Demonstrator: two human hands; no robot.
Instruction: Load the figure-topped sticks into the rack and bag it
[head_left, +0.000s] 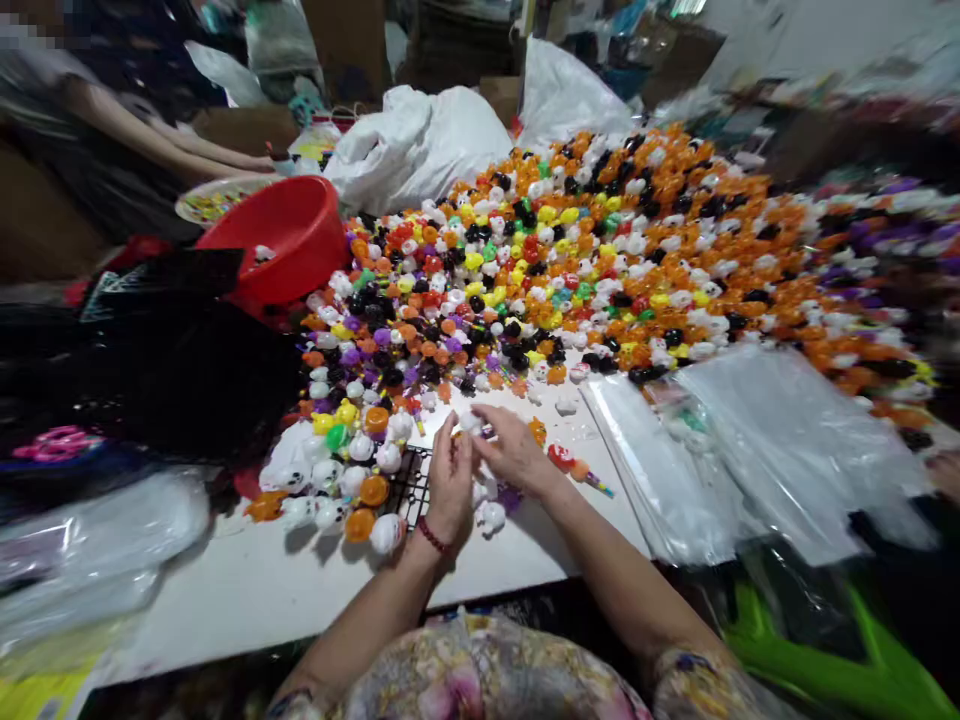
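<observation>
Thumb and forefinger of the right hand (517, 450) are closed together on a small white piece (471, 422), which is near the middle of the frame. Its shape is hard to make out, because fingers cover a part of it, and what is under the right palm is hidden. The left hand (452, 485) stands almost on its edge, with fingers pointing up and the back of the hand turned to the left; whether it also grips the piece, I cannot tell. Both forearms come from the bottom of the frame and lean inward, and a dark red bracelet (433, 538) is around the left wrist.

Just left of this hand, a black grid (411, 490) is partly covered by the hand and by toys. Below the right hand are white figures (491, 517) and a purple piece (511, 497), only partly seen. Clear plastic bags (652, 470) lie to the right on the white table (202, 600).

Farther up, a heap of coloured toys (570, 260) fills the centre and blurs toward the right edge. A red basin (300, 230) stands at upper left, and beyond it another person's arm (157, 140) is visible, the person being cut off by the frame.
</observation>
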